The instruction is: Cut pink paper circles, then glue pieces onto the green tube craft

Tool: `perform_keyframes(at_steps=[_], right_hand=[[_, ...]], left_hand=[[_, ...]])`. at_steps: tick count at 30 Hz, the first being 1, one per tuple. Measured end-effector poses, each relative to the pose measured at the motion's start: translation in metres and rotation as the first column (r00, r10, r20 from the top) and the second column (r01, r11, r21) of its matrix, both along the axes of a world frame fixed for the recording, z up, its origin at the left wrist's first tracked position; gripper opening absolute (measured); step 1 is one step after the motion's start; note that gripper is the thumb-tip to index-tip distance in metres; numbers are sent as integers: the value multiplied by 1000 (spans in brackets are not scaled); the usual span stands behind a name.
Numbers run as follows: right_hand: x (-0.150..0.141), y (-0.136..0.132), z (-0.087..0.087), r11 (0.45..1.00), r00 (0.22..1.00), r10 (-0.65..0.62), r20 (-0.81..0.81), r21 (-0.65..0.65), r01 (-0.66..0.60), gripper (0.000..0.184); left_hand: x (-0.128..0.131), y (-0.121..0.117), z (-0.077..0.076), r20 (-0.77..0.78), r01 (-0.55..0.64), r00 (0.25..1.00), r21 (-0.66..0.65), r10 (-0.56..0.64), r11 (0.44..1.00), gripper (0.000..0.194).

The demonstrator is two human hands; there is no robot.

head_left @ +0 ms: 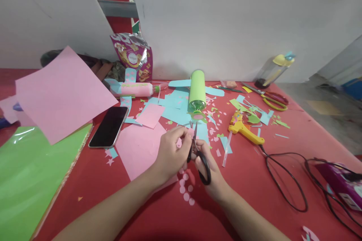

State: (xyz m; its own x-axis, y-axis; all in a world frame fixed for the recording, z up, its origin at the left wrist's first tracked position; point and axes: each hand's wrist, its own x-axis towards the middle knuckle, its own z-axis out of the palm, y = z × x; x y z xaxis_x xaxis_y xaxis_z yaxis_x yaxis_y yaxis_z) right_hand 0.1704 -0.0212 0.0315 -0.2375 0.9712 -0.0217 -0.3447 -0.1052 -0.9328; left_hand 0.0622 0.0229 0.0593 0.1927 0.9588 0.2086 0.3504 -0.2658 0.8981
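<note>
My right hand (pixel 210 169) grips black-handled scissors (pixel 200 158), blades pointing up and away. My left hand (pixel 171 152) pinches a small pink paper scrap (pixel 191 132) right at the blades. Both hands hover over the red table (pixel 249 196). Small pink paper discs (pixel 185 188) lie on the table just below the hands. A pink sheet (pixel 138 147) lies under my left wrist.
A phone (pixel 109 127) lies left of the hands, beside a green sheet (pixel 25 169) and a large pink sheet (pixel 60 92). Behind are a green-wrapped bottle (pixel 197 90), a pink bottle (pixel 135 89) and blue paper. A yellow glue gun (pixel 244 128), its cable, yellow scissors (pixel 273 101) lie right.
</note>
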Motion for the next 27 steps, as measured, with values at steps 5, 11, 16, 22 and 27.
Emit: perform_keyframes(at_steps=[5,11,16,22,27], right_hand=[[0,-1,0,1000,999,-6,33,-6,6,39],[-2,-1,3,1000,999,-12,36,-8,13,39],[-2,-1,4,999,996,-47,71,-20,48,37],[-2,-1,4,998,996,-60,59,-27,62,36],[-2,0,5,996,994,-77,72,-41,80,38]], left_hand=[[1,-2,-2,11,-21,1000,4,21,1000,29],[1,-3,-1,17,-27,999,-7,27,1000,29],[1,-2,0,14,-17,1000,5,17,1000,28],[-2,1,0,4,10,1000,2,-10,1000,28],[-4,3,0,-2,31,1000,-13,-31,999,27]])
